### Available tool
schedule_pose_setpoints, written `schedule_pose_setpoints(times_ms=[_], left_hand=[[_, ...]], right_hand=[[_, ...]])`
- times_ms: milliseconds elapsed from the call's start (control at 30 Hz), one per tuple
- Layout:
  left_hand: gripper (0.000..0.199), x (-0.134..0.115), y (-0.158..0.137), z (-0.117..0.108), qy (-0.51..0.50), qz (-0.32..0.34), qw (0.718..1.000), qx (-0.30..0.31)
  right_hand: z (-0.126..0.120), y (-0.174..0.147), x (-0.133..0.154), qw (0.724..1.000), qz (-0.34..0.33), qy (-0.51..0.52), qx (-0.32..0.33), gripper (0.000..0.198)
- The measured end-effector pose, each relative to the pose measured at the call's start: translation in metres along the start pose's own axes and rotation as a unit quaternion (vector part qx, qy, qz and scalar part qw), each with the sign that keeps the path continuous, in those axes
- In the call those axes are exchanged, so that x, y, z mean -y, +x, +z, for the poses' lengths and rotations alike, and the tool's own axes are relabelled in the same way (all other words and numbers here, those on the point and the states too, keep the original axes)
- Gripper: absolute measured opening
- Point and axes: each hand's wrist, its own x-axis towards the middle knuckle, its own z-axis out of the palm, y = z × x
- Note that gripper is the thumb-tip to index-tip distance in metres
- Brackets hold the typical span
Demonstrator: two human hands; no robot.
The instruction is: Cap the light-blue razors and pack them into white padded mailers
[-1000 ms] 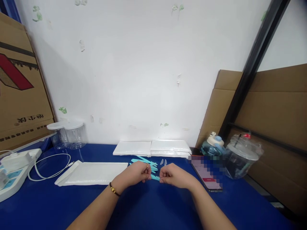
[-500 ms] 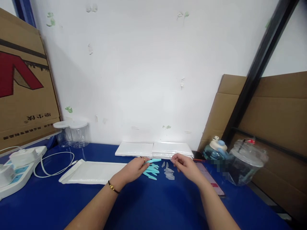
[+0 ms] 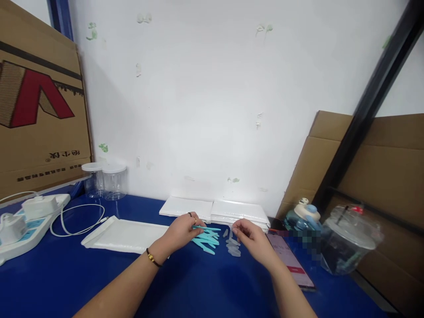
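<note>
My left hand (image 3: 185, 232) pinches a slim turquoise eyebrow razor (image 3: 212, 229) between thumb and fingers, its far end pointing right. Just below it, a loose pile of several similar turquoise razors (image 3: 204, 248) lies on the blue table. My right hand (image 3: 251, 240) is closed in a pinch beside a small heap of clear plastic caps (image 3: 234, 252). A clear piece, seemingly a cap, shows at its fingertips, partly hidden by them. A short gap separates the two hands.
A white padded mailer (image 3: 129, 236) lies left of the hands, and white packets (image 3: 240, 211) are stacked behind. To the right are a phone (image 3: 291, 260), a duck-topped ornament (image 3: 303, 214) and a lidded plastic tub (image 3: 351, 238). A power strip (image 3: 31, 229) and clear jars (image 3: 115, 183) stand left.
The view has shifted and tilted slightly. In my left hand the razor has turned to a thinner, edge-on look. My right fingertips have come lower, close to the clear caps.
</note>
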Motion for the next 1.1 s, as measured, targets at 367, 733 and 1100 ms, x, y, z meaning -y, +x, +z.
schedule_pose_setpoints(times_ms=[367, 733, 1100], left_hand=[[0.045, -0.019, -0.005, -0.008, 0.018, 0.066, 0.997, 0.025], [0.037, -0.015, -0.005, -0.006, 0.078, 0.055, 0.995, -0.017], [0.036, -0.016, -0.006, -0.004, 0.073, 0.058, 0.996, 0.004]], right_hand=[[0.002, 0.002, -0.004, 0.998, 0.017, 0.057, -0.018, 0.027], [0.012, 0.002, 0.000, 0.994, 0.048, 0.099, 0.015, 0.032], [0.017, 0.001, 0.004, 0.994, 0.033, 0.101, 0.030, 0.034]])
